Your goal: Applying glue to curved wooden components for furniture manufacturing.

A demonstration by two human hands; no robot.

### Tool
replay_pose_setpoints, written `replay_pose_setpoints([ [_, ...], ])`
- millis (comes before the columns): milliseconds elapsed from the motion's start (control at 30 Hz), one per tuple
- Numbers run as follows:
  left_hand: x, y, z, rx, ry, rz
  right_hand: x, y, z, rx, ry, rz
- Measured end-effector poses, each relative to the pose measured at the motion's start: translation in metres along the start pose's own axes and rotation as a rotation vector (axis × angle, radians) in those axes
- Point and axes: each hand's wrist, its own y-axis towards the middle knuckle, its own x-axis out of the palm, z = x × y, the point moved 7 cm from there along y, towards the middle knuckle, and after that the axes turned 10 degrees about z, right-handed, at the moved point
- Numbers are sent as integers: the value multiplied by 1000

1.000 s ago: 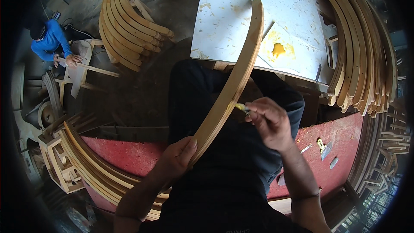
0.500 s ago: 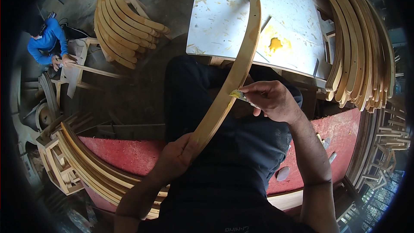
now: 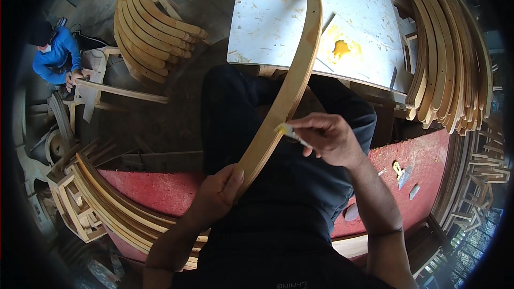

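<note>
Pale curved wood: we note a long bent slat (image 3: 289,88) running from the lap up onto the white table (image 3: 267,16) far ahead. The left hand (image 3: 217,195) is closed around its near end, thumb along the edge. The right hand (image 3: 329,139) pinches a small brush (image 3: 289,131) whose yellowed tip touches the slat's right edge at mid-length. Stacked curved slats (image 3: 455,59) crowd the right; another stack (image 3: 152,27) lies far left.
</note>
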Motion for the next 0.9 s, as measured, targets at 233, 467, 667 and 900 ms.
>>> replay_pose_setpoints([
  [233, -2, -1, 1, 20, -28, 7, 25, -25, 13, -109, 171, -47],
  [467, -3, -3, 6, 94, -74, -10, 11, -26, 18, -396, 148, 338],
  [667, -2, -3, 2, 74, -132, -24, 16, -21, 18, -472, -11, 393],
  [900, -5, 2, -7, 160, -103, -32, 26, -29, 8, -657, -180, 457],
])
